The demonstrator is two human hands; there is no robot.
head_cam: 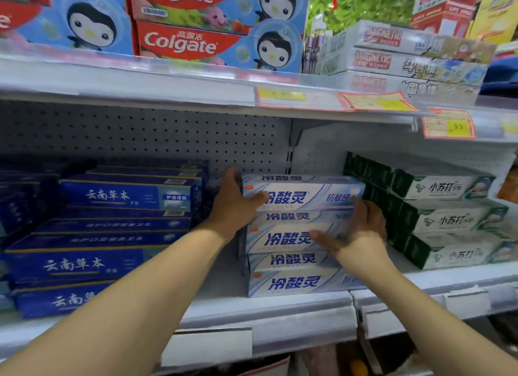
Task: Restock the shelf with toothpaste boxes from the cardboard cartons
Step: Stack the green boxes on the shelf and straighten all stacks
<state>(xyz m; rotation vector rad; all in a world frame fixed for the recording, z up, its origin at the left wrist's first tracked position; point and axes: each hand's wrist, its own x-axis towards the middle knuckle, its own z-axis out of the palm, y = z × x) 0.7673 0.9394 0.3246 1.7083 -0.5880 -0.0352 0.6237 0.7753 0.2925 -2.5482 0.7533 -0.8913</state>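
Observation:
Three white toothpaste boxes with blue lettering are stacked on the middle shelf point(266, 305). My left hand point(234, 204) grips the left end of the top white box point(302, 193), thumb across its front face and fingers round the end. My right hand point(361, 229) is blurred; its fingers look straight and lie against the right end of the stack, at the height of the top and middle box point(280, 237). The bottom box point(294, 281) stands at the shelf's front edge.
Dark blue toothpaste boxes point(126, 196) are piled to the left and green-and-white ones point(448, 221) to the right. A bare gap of shelf lies left of the white stack. The shelf above holds Colgate boxes point(190, 42) and magnetic game boxes point(406, 56). Price tags point(448, 126) hang on its edge.

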